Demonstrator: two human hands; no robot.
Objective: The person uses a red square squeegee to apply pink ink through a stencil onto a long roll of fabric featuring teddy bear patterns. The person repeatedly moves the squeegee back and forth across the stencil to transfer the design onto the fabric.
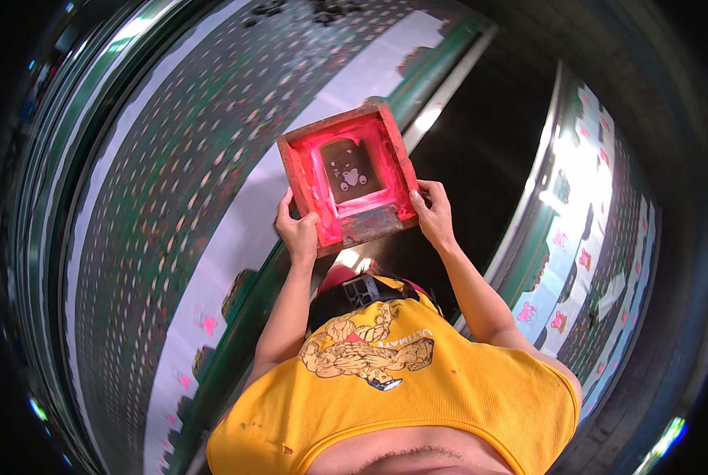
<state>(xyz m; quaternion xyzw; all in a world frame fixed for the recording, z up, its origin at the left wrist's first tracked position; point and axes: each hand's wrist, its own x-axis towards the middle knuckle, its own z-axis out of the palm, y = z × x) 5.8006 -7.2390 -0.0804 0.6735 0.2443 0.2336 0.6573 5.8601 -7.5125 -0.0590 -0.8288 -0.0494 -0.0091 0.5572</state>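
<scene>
Both my hands hold a screen-printing frame [292,162] out in front of my waist, tilted a little. Its wooden sides are reddish and stained, and bright pink ink coats the inside around a dark mesh window [346,170] with a small pale bear figure. A grey, pink-smeared flat piece [371,225] lies along the near inner side. My left hand [297,231] grips the near left corner, thumb over the rim. At the right side, my right hand [434,212] clasps the frame with its thumb on top. The fingers underneath are hidden.
On the left runs a long green-edged printing table [247,305] with a speckled, perforated top. White fabric strips [211,285] along it carry pink bear prints. Across a dark aisle [488,134], a second table [520,257] on the right bears strips with pink and brown prints.
</scene>
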